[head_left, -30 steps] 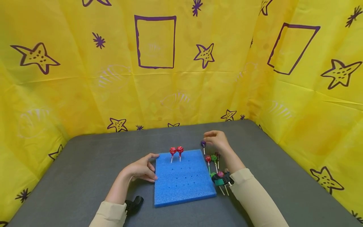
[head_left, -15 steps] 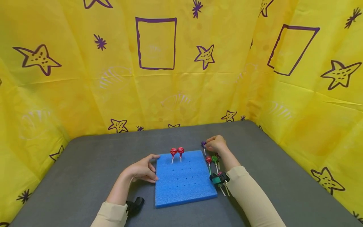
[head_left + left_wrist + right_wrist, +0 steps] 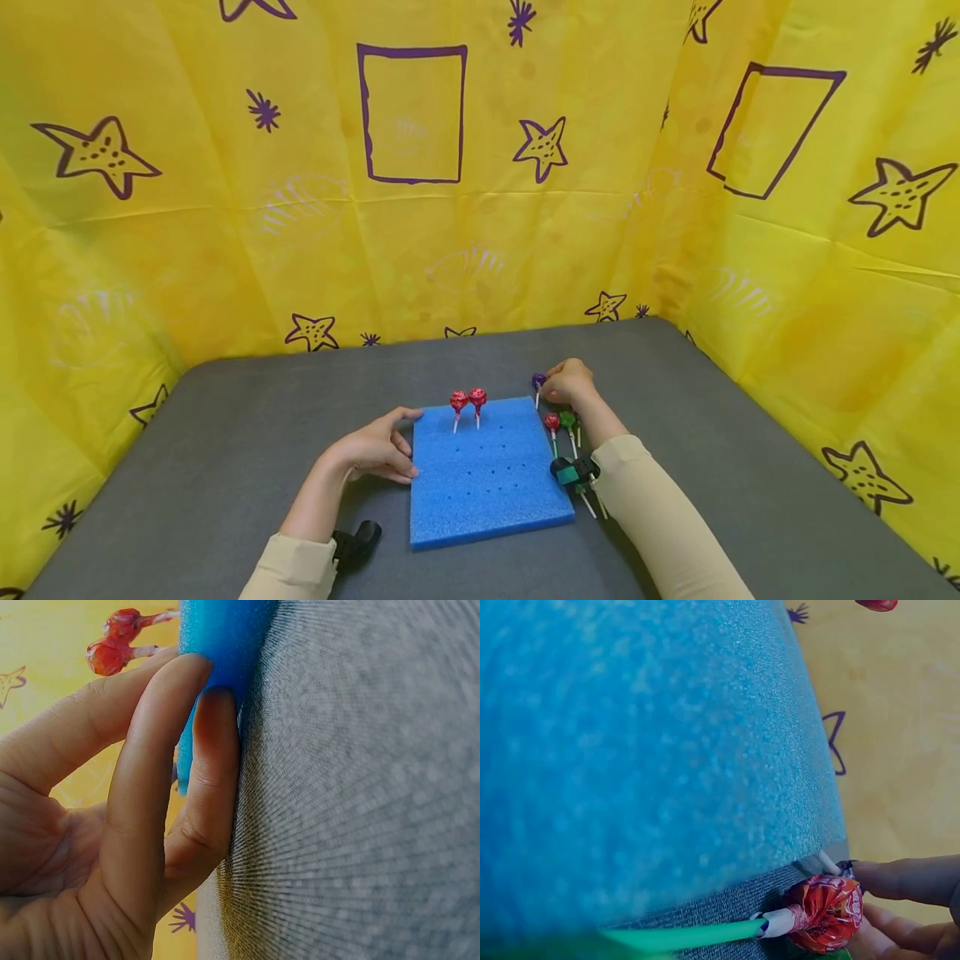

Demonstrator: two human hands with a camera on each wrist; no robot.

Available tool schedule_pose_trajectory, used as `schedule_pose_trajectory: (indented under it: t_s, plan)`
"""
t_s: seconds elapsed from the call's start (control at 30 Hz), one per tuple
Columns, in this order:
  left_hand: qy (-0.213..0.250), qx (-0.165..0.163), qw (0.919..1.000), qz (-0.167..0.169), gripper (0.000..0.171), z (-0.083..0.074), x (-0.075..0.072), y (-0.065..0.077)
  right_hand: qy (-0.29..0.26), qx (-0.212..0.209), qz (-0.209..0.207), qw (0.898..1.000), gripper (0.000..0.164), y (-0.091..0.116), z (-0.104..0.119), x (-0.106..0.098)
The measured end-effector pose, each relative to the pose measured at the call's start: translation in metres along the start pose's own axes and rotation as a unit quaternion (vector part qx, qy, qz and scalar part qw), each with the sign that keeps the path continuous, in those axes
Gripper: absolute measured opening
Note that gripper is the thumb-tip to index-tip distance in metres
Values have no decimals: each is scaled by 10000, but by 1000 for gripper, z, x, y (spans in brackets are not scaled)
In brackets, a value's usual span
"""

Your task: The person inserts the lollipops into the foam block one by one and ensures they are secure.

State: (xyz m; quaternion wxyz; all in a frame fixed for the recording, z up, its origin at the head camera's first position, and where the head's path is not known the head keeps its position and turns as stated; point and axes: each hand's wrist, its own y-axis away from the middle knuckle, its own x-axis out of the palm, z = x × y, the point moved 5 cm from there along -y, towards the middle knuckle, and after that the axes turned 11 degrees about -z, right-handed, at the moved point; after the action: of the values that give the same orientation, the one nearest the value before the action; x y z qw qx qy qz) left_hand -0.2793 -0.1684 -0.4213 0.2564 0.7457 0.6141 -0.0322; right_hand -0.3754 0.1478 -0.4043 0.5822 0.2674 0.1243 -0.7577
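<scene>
Near the back right corner of the blue foam board (image 3: pixel 491 508), my right hand (image 3: pixel 572 382) pinches a purple-wrapped lollipop (image 3: pixel 538 380) just below its head. In the right wrist view, fingertips (image 3: pixel 874 877) meet the purple wrapper, which is mostly hidden behind a red lollipop (image 3: pixel 826 911). The purple lollipop's white stick points down beside the board. My left hand (image 3: pixel 378 447) rests its fingertips against the board's left edge, and the left wrist view shows the fingers (image 3: pixel 154 742) touching the foam (image 3: pixel 225 637). Two red lollipops (image 3: pixel 459 401) stand upright in the board's back row.
Right of the board lie several more lollipops, among them a red one (image 3: pixel 552 421) and a green one (image 3: pixel 567 419); my right wrist and sleeve (image 3: pixel 637 483) cover some. Several small holes dot the board. A yellow patterned cloth (image 3: pixel 480 233) encloses the dark grey table (image 3: pixel 247 433).
My right hand has come down and closer to the purple lollipop, and its fingers now pinch it. The lollipop's stick has swung slightly left. My left hand and the board keep their places.
</scene>
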Motion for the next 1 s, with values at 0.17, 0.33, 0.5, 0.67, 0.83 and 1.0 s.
schedule_pose_trajectory:
  t_s: [0.17, 0.33, 0.5, 0.67, 0.83, 1.0]
  plan:
    - [6, 13, 10000, 7, 89, 0, 0, -1, -69, -99, 12, 9999, 45, -4, -1, 4]
    - [1, 24, 10000, 36, 89, 0, 0, -1, 126, -100, -23, 9999, 47, -8, -2, 7]
    - [-2, 51, 10000, 51, 89, 0, 0, -1, 327, -48, 16, 9995, 46, -11, -4, 9]
    - [-19, 61, 10000, 31, 89, 0, 0, 0, 356, -71, 77, 9993, 46, -12, -4, 10]
    - [-23, 65, 10000, 34, 88, -1, 0, 1, 307, -85, 114, 9994, 51, -12, -5, 11]
    - [8, 93, 9999, 67, 88, -1, 0, 0, 534, -107, 67, 9985, 50, -11, -4, 12]
